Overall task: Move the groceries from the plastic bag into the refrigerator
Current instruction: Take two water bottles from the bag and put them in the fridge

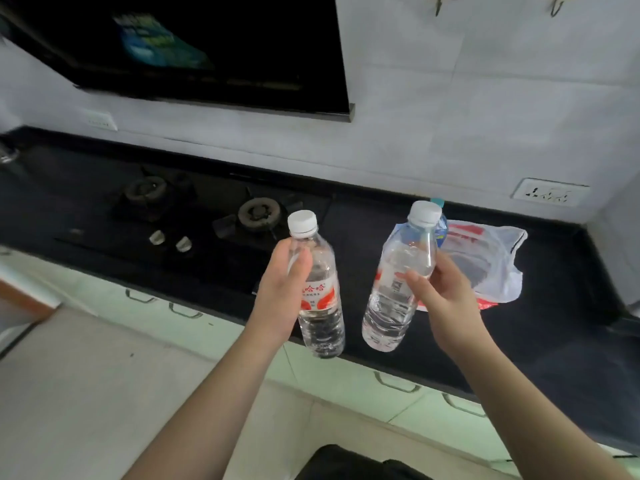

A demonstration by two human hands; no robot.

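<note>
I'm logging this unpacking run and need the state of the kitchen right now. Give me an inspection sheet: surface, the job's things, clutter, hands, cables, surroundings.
Surface: dark countertop with a built-in gas hob.
Job's things: two clear water bottles with white caps, left bottle and right bottle, both held up in the air; plastic bag lying on the counter, a blue-capped item showing at its mouth.
Clutter: nothing seen.
Hands: left hand grips the left bottle; right hand grips the right bottle.
Cables: nothing seen.
Surroundings: range hood, wall socket, pale drawers below. Refrigerator not in view.
</note>
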